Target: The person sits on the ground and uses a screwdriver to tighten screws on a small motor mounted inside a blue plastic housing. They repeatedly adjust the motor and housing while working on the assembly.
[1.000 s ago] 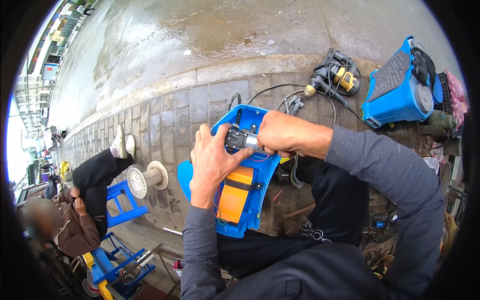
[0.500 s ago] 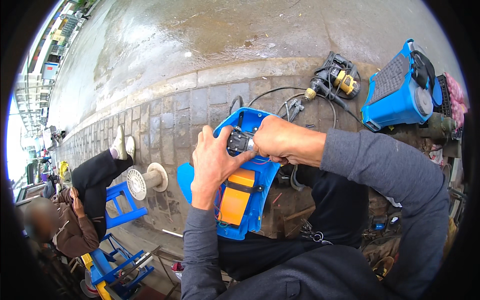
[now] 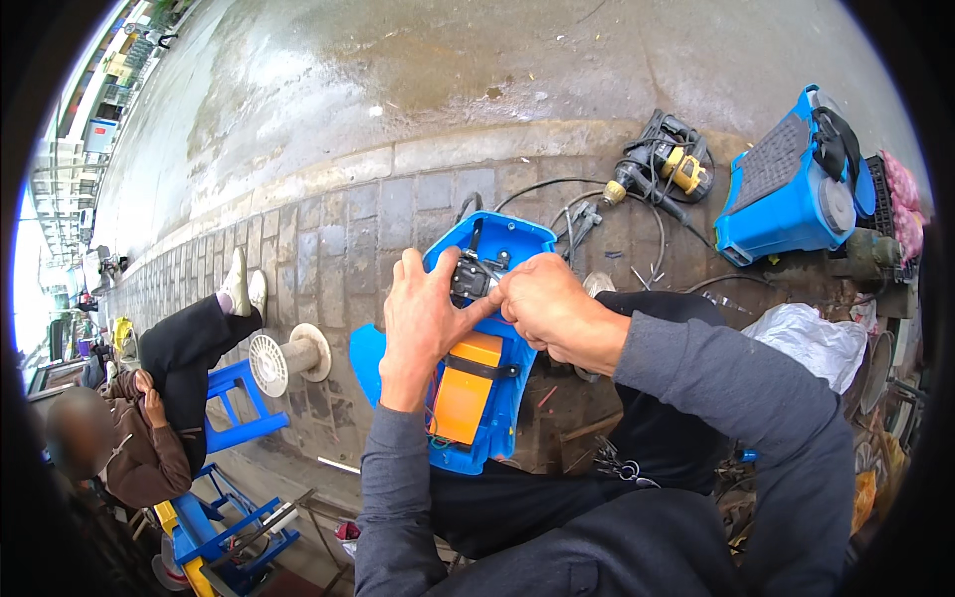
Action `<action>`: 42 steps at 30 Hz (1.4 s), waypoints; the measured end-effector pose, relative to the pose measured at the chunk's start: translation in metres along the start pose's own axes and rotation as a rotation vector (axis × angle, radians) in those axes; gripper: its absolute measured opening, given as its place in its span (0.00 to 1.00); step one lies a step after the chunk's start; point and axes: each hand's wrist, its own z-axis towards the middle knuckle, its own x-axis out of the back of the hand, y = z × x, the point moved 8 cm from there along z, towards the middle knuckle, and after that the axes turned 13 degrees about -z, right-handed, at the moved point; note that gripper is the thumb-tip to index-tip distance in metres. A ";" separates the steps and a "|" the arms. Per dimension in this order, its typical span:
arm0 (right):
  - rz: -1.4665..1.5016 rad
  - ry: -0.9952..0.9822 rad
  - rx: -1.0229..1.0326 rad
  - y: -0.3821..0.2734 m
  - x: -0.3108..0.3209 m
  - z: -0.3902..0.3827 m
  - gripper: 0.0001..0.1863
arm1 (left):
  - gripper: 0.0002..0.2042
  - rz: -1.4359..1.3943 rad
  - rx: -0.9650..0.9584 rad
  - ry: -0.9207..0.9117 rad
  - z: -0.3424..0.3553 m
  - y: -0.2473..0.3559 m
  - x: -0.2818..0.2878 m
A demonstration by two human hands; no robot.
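Across my lap lies an open blue plastic housing, its inner side facing up. Inside it, an orange block like a battery sits under a black strap, with thin wires along its edge. Above the block is a small black pump-like unit with a silvery end. My left hand grips this unit from the left, thumb reaching across its lower side. At the unit's right end my right hand is closed, fingers curled; what it pinches is hidden.
Beyond the housing, a corded power drill lies on the paving. A blue tank stands at the right, a white plastic bag nearer. At the left are an empty spool, a blue stool and a seated person.
My right forearm and elbow have moved inward and down, and the right wrist has turned. The white bag at the right has come into fuller sight. My left hand has barely moved.
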 end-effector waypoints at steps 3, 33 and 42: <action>0.058 0.013 0.033 0.001 -0.003 -0.003 0.09 | 0.39 0.002 0.001 0.012 -0.001 0.000 -0.001; -0.002 -0.245 -0.137 -0.007 0.014 -0.011 0.11 | 0.39 -0.025 0.001 0.026 -0.008 -0.005 0.002; -0.298 -0.239 -0.035 -0.014 0.031 -0.009 0.13 | 0.39 -0.056 -0.013 0.015 -0.010 -0.003 0.005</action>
